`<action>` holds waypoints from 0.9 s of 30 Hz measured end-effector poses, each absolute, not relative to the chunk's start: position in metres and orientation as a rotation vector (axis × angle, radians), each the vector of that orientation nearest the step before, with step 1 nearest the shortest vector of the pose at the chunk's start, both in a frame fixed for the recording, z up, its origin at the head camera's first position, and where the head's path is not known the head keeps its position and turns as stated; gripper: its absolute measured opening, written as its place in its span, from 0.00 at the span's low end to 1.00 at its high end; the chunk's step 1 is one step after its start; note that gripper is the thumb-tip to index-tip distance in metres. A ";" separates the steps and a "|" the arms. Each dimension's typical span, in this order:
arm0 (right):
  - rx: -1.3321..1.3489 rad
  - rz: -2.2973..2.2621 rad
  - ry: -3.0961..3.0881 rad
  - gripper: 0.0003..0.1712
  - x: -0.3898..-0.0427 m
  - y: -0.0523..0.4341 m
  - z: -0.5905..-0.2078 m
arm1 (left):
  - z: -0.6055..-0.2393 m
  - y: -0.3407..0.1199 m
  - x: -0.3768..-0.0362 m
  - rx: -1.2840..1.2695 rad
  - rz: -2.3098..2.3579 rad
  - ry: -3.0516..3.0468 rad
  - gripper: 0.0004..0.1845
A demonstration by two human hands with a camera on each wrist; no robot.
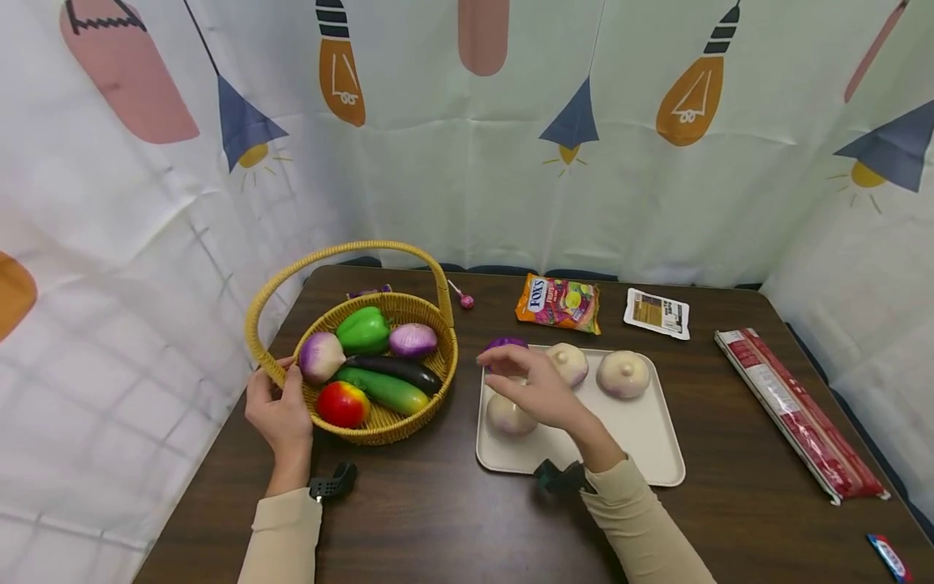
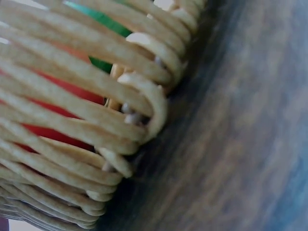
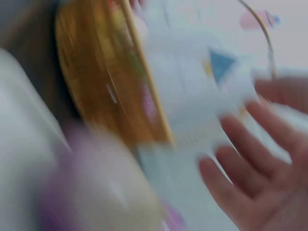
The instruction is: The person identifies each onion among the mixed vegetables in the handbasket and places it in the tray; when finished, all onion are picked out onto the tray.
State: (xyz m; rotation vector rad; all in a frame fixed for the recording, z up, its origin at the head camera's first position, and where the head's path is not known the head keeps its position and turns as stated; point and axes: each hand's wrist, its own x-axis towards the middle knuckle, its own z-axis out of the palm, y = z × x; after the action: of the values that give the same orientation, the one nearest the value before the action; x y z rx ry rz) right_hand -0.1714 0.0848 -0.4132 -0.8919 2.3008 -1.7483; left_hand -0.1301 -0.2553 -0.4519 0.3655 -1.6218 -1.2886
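Observation:
My left hand point(image 1: 280, 410) grips the left rim of a yellow wicker basket point(image 1: 379, 434) near the foot of its tall handle. Inside lie a green bell pepper point(image 1: 363, 331), a turnip point(image 1: 321, 358), a purple-and-white vegetable point(image 1: 413, 341), an eggplant point(image 1: 397, 371), a cucumber point(image 1: 385, 392) and a red-yellow fruit point(image 1: 343, 405). Over the left part of a white tray point(image 1: 620, 446), my right hand point(image 1: 536, 388) holds nothing, its fingers loosely spread. Below it sits a turnip point(image 1: 509, 415); two more turnips point(image 1: 567, 365) point(image 1: 623, 375) and a partly hidden purple vegetable point(image 1: 507, 343) stand on the tray.
Behind the tray lie a candy bag point(image 1: 559, 304) and a white packet point(image 1: 657, 314). A lollipop point(image 1: 465, 301) is beyond the basket. A long red package point(image 1: 799, 414) lies to the right, with a small wrapped bar point(image 1: 889, 557) at the near right edge. Printed curtains point(image 1: 467, 178) surround the table.

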 end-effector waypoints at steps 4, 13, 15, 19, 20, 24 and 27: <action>-0.821 -1.891 2.297 0.17 -0.165 0.030 -0.416 | -0.452 -0.256 -0.130 0.370 -1.294 -1.614 0.10; -0.666 -1.823 2.517 0.25 -0.187 -0.052 -0.424 | -0.450 -0.253 -0.129 0.386 -1.305 -1.624 0.09; -0.559 -1.829 2.543 0.26 -0.196 -0.062 -0.425 | -0.449 -0.254 -0.128 0.383 -1.304 -1.624 0.09; -0.413 -1.809 2.586 0.28 -0.212 -0.071 -0.427 | -0.450 -0.253 -0.128 0.383 -1.305 -1.629 0.09; -0.387 -1.787 2.595 0.29 -0.215 -0.073 -0.427 | -0.450 -0.252 -0.128 0.384 -1.303 -1.629 0.09; -0.321 -1.712 2.581 0.35 -0.223 -0.077 -0.428 | -0.449 -0.253 -0.128 0.382 -1.294 -1.621 0.09; -0.304 -1.646 2.557 0.39 -0.226 -0.079 -0.429 | -0.450 -0.253 -0.128 0.384 -1.288 -1.618 0.09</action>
State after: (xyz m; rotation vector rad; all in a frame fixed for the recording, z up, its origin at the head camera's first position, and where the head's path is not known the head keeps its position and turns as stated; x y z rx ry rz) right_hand -0.2263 -0.0792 -0.4287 -0.3042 2.5572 -1.6463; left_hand -0.1283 -0.2533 -0.4495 0.3840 -1.6179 -1.2880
